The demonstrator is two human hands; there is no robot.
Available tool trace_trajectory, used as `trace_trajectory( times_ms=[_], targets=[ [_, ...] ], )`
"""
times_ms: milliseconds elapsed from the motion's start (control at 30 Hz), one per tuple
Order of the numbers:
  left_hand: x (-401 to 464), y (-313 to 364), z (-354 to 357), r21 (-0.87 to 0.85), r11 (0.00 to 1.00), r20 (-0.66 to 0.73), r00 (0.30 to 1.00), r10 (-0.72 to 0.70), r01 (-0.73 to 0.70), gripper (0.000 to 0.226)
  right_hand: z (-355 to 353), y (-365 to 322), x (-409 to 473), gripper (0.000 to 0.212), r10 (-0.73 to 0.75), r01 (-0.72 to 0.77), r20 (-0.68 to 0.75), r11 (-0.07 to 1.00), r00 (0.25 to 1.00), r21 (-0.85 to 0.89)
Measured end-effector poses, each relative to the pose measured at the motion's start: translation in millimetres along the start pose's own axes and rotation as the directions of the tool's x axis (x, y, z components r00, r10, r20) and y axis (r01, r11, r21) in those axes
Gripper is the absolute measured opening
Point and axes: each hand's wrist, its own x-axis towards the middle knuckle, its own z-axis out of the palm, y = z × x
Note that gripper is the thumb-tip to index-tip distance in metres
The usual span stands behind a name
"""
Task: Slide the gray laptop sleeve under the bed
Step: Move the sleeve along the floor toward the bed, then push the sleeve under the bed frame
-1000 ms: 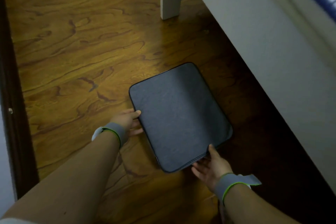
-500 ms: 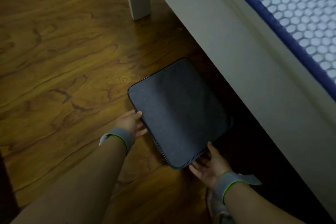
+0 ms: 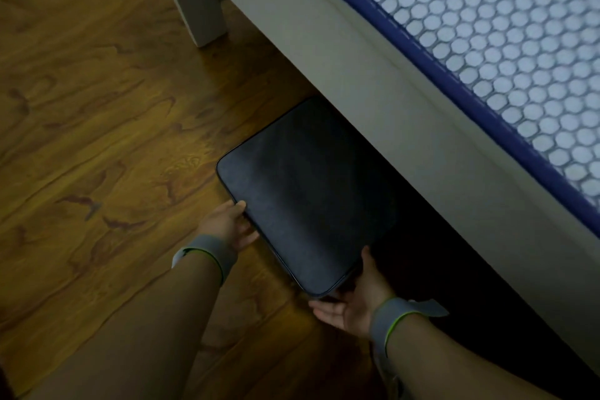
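Your left hand [image 3: 227, 221] and right hand [image 3: 349, 305] are pinching the sleeve's [image 3: 308, 191] near edge, its far corner lying under the bed [image 3: 373, 81]; uneven pushing risks skewing it (leaving a corner exposed).

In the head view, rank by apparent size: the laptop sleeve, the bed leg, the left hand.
1. laptop sleeve, partly hidden under the bed
2. bed leg
3. left hand
The leg is farther away, so its true size is unsure.

The laptop sleeve [image 3: 305, 195] lies flat on the floor [image 3: 97, 127] ahead of both hands' fingers [image 3: 238, 206], its far edge beneath the bed rail [image 3: 373, 81], the bed leg [image 3: 198, 0] farther ahead and left.
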Motion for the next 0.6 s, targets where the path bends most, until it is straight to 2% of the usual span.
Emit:
trace_trajectory(
  times_ms=[100, 233, 433, 600],
  targets=[
    [4, 3, 4, 0.034, 0.999, 0.039, 0.999, -0.012, 0.01, 0.049, 6, 3, 2, 0.108, 0.025, -0.025, -0.004, 0.997, 1.0, 0.067],
    [8, 10, 14, 0.11, 0.993, 0.07, 0.996, -0.058, 0.05, 0.054, 7, 0, 2, 0.107, 0.01, -0.009, -0.008, 0.988, 1.0, 0.155],
    [0, 20, 44, 0.09, 0.994, 0.111, 0.992, -0.067, 0.057, 0.031, -2, -8, 6, 0.095, -0.087, 0.084, 0.004, 0.973, 0.996, 0.215],
    [-12, 23, 70, 0.064, 0.996, 0.175, 0.981, -0.079, 0.068, 0.03, -7, -27, 5, 0.068, -0.163, 0.155, 0.001, 0.942, 0.987, 0.297]
  ],
)
